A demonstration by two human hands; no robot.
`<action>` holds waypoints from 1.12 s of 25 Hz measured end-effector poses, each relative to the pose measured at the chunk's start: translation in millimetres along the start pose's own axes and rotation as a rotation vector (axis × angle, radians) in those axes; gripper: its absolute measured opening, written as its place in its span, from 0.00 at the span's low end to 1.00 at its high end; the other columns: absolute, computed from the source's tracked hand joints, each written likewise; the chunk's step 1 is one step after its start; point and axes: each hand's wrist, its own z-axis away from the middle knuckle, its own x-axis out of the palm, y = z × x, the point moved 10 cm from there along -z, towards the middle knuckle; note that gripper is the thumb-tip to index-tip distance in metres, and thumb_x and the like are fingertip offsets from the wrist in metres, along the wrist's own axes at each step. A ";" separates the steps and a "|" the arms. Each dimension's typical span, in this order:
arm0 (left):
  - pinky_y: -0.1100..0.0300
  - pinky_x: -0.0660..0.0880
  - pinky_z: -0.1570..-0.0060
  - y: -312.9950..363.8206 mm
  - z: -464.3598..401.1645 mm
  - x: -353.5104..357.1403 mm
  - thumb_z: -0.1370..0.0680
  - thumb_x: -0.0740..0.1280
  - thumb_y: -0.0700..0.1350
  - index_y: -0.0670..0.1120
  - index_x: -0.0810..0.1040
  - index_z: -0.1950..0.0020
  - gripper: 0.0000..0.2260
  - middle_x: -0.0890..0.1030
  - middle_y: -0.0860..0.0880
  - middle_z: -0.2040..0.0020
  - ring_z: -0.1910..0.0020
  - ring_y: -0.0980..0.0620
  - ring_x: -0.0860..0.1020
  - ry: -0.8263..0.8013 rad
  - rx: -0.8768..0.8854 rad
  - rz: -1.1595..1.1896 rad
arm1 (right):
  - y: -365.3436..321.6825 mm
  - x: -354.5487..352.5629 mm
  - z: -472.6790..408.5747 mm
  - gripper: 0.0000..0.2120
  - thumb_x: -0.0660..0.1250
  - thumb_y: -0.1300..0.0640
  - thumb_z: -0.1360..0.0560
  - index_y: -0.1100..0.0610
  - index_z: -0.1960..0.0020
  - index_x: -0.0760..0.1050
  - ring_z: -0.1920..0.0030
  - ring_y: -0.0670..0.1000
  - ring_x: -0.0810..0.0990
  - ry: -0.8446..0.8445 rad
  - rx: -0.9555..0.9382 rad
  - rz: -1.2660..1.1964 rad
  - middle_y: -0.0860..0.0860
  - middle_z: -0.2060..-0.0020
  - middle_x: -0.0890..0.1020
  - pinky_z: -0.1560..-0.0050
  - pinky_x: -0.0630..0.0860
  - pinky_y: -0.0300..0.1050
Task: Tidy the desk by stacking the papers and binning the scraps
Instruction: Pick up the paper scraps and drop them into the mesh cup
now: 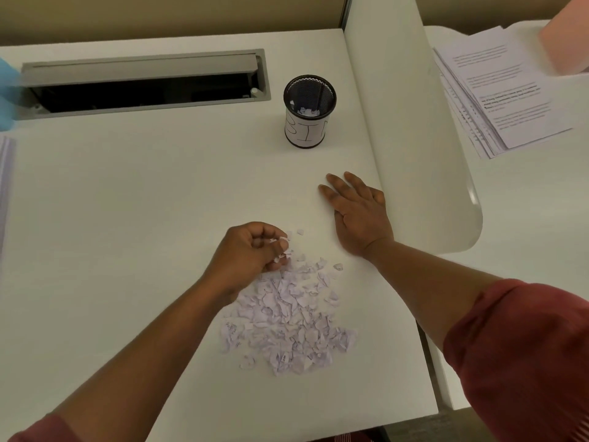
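Note:
A heap of small white paper scraps (290,317) lies on the white desk (127,202) near its front edge. My left hand (251,247) sits at the heap's far left corner, fingers curled round a pinch of scraps. My right hand (358,212) rests flat on the desk to the right of the heap, fingers spread, holding nothing. A black mesh cup labelled BIN (308,111) stands upright further back, with a few scraps inside. A fanned stack of printed papers (500,97) lies on the neighbouring desk at the far right.
A grey cable tray with an open lid (143,84) is set into the desk at the back left. A curved white divider panel (414,138) separates the two desks. Paper edges (4,173) show at the left border. A blue object (6,90) and a pink object (567,43) are blurred.

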 end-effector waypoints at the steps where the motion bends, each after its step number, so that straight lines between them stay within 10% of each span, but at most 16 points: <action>1: 0.58 0.83 0.57 1.6 -1.8 -5.2 0.24 0.74 0.36 0.41 0.84 0.49 0.04 0.86 0.41 0.55 0.56 0.44 0.86 0.002 -0.023 0.028 | 0.1 -0.1 0.2 0.27 0.47 0.54 0.21 0.45 0.24 0.67 0.21 0.55 0.60 0.000 -0.001 -0.002 0.46 0.22 0.66 0.28 0.57 0.55; 13: 0.61 0.83 0.56 105.4 -27.0 -14.6 0.23 0.70 0.31 0.34 0.81 0.47 0.05 0.86 0.38 0.54 0.54 0.42 0.87 -0.157 0.080 -0.165 | 0.2 -0.8 0.6 0.27 0.47 0.54 0.21 0.45 0.23 0.66 0.21 0.55 0.60 -0.002 -0.005 0.005 0.46 0.22 0.66 0.28 0.54 0.52; 28: 0.46 0.84 0.53 237.1 -143.6 22.8 0.21 0.70 0.37 0.45 0.82 0.54 0.04 0.85 0.41 0.55 0.58 0.42 0.86 0.120 0.410 -0.484 | 1.5 -1.6 0.4 0.26 0.52 0.55 0.22 0.45 0.25 0.69 0.23 0.56 0.65 0.044 -0.030 0.003 0.46 0.24 0.69 0.32 0.58 0.52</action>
